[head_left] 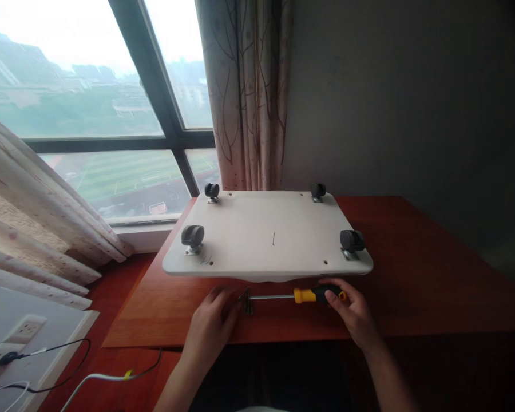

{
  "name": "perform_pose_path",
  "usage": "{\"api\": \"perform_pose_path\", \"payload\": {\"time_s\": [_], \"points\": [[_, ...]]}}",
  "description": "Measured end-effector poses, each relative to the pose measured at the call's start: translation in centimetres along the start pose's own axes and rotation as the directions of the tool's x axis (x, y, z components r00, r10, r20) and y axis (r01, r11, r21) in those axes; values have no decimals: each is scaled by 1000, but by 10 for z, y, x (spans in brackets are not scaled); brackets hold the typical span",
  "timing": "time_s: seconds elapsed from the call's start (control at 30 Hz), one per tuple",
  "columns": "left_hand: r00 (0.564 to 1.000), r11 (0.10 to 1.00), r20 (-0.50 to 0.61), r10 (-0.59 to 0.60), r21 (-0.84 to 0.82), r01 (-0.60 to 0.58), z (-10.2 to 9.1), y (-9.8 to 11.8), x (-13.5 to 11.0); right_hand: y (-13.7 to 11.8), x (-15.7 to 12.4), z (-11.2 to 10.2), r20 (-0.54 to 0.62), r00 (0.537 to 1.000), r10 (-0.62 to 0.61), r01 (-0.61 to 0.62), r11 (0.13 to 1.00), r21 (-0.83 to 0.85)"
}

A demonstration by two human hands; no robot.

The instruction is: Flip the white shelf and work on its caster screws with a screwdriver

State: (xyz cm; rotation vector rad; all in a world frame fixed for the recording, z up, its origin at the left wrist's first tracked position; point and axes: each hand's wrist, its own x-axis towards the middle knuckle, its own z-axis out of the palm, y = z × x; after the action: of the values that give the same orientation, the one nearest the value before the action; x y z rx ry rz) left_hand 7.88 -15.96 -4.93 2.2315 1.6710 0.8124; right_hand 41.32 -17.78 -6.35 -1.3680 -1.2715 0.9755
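A white board lies upside down on the red-brown table, with black caster wheels at its corners, such as the near-left caster and the near-right caster. In front of it lies a screwdriver with a yellow and black handle. My right hand closes its fingers on that handle. My left hand rests by the screwdriver's tip, fingers curled at a small metal bracket.
A window and patterned curtains stand behind the table. At lower left a white ledge holds a wall socket with a plugged black cable and a white cable trailing over the floor.
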Motion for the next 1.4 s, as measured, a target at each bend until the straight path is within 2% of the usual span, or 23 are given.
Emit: {"api": "perform_pose_path", "payload": {"time_s": [0.17,0.4,0.5,0.6,0.73,0.87,0.97,1.17,1.3,1.4], "points": [[996,987,51,-71,145,63,0,6,4,6,0,-2,-16,1000,26,-25,1000,19],[997,994,-32,-71,85,74,4,-1,5,9,0,-3,-38,999,36,-34,998,54],[987,992,-100,-128,-9,128,5,-7,3,10,0,-3,-45,998,35,-32,997,65],[973,970,-131,-192,-178,167,3,-7,3,13,0,-3,-50,998,34,-30,996,81],[956,886,-131,-264,-424,186,0,-4,2,18,1,-4,-56,998,31,-25,995,100],[944,822,-143,-297,-542,177,1,-1,1,19,1,-4,-45,998,47,-40,989,142],[956,846,-151,-250,-515,139,3,8,2,16,-1,-5,-11,997,76,-72,977,201],[983,915,-182,-30,-401,-46,3,32,5,-3,-12,-10,23,998,55,-59,966,250],[981,927,-179,76,-351,-135,5,34,3,-11,-17,-9,21,998,65,-68,961,268],[981,929,-151,123,-330,-167,6,31,1,-6,-18,-7,19,994,104,-105,956,275]]}}
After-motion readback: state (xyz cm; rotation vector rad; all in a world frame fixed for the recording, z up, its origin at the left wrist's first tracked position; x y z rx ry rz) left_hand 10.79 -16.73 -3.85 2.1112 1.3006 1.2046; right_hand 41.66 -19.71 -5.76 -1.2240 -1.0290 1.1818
